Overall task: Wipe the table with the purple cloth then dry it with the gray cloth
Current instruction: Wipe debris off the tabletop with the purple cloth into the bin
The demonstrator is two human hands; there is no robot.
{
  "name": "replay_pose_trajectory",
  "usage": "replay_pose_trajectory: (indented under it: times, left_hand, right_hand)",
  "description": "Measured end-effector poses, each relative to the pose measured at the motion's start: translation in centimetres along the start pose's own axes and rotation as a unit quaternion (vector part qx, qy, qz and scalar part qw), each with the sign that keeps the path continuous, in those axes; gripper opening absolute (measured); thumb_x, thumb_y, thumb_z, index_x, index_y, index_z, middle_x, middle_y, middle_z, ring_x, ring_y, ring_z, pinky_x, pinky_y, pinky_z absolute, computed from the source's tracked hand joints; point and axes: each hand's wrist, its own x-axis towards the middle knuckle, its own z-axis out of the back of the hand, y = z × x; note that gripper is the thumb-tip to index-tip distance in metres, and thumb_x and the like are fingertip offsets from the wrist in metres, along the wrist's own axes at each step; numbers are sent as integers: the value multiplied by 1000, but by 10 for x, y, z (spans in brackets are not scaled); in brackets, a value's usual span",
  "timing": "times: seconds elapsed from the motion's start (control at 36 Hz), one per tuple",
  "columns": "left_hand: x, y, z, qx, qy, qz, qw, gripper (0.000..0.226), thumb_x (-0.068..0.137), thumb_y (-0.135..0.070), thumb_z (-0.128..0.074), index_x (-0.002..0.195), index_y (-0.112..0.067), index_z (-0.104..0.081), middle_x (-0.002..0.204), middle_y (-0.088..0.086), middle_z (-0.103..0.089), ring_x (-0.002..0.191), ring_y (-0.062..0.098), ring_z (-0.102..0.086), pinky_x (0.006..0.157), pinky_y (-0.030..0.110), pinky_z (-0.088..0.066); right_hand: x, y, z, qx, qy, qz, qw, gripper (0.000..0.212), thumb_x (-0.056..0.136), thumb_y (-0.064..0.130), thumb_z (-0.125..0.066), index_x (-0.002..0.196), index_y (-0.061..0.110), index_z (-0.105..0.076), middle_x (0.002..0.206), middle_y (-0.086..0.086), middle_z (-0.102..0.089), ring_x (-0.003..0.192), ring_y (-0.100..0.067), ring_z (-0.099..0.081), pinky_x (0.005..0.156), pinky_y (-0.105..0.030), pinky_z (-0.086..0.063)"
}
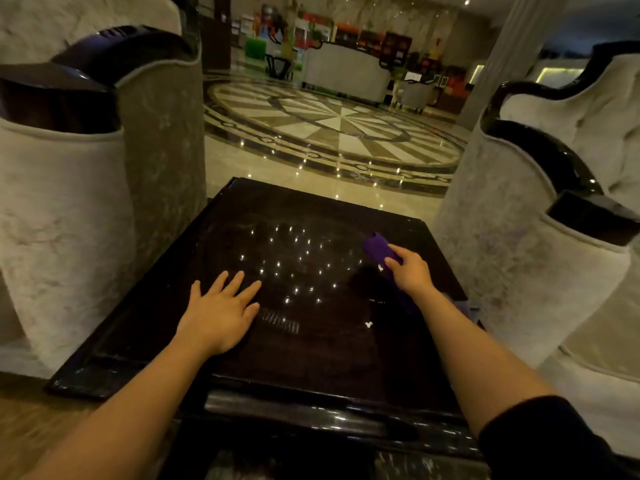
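Note:
A dark glossy square table [242, 209] fills the middle of the view and mirrors small ceiling lights. My right hand [410, 271] grips the purple cloth [379, 247] on the table's right side; the cloth sticks out ahead of my fingers and a strip of it trails under my wrist toward the right edge. My left hand [221, 310] lies flat on the tabletop with its fingers spread, holding nothing. A pale bit of fabric [465, 304] shows at the table's right edge behind my forearm; I cannot tell if it is the gray cloth.
Pale upholstered armchairs with dark wooden arms stand close on the left [69, 202] and right [540, 209] of the table. Two small white specks [369, 324] lie on the tabletop near my right forearm. Beyond the far edge is a polished patterned floor [329, 126].

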Motion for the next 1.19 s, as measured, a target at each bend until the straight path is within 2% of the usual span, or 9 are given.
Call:
replay_pose_trajectory:
  times: [0.22, 0.33, 0.44, 0.64, 0.81, 1.08, 1.19]
  left_hand:
    - [-2, 0, 1, -3, -2, -3, 1000, 50, 94, -47, -16, 142, -36, -5, 157, -1, -1, 143, 22, 5, 113, 55, 0]
    - [-1, -2, 1, -1, -3, -3, 1000, 50, 94, -47, -17, 142, -37, -5, 157, 0, -2, 143, 23, 4, 113, 56, 0]
    - [-1, -1, 1, -7, -7, -2, 1000, 50, 94, -47, -17, 142, -37, -6, 157, 0, -2, 143, 23, 4, 113, 56, 0]
    - [-3, -1, 2, -9, -4, -6, 1000, 50, 94, -46, -17, 142, -35, -6, 157, 1, -2, 143, 24, 4, 113, 56, 0]
    - [-5, -2, 4, -11, -1, -9, 1000, 50, 95, -45, -17, 142, -34, -7, 157, 2, -2, 143, 25, 4, 113, 57, 0]
    - [-7, -4, 6, -9, 11, -4, 1000, 50, 95, -44, -17, 142, -33, -6, 157, 3, -1, 143, 26, 4, 113, 57, 2]
    - [-8, -3, 6, -6, 6, -6, 1000, 50, 95, -44, -16, 143, -32, -6, 157, 3, -2, 143, 25, 4, 113, 56, 1]
  right_hand:
    - [15, -31, -4, -111, 91, -29, 989, 40, 96, 27, -38, 135, 20, -35, 135, -17, -46, 123, -37, -36, 102, -44, -30]
    - [16, -35, -4, -174, 90, -7, 981, 43, 95, 38, -36, 135, 21, -35, 140, -18, -34, 125, -38, -31, 105, -45, -27]
    - [12, -30, -7, -160, 79, -12, 984, 42, 95, 40, -33, 134, 23, -38, 137, -17, -31, 122, -37, -31, 104, -44, -28]
    - [-5, -18, -15, -179, 95, 28, 979, 42, 95, 35, -37, 135, 23, -35, 135, -16, -33, 119, -35, -35, 102, -42, -31]
    - [-38, -3, -23, -172, 123, 101, 972, 40, 96, 29, -38, 135, 20, -37, 133, -13, -37, 117, -32, -36, 103, -36, -27]
    - [-110, 20, -40, -113, 153, 209, 959, 40, 92, 24, -47, 132, 17, -42, 119, -9, -46, 110, -25, -40, 97, -26, -27]
    - [-143, 32, -44, -99, 176, 252, 946, 41, 92, 24, -49, 131, 18, -42, 120, -9, -47, 104, -19, -38, 93, -24, -26]
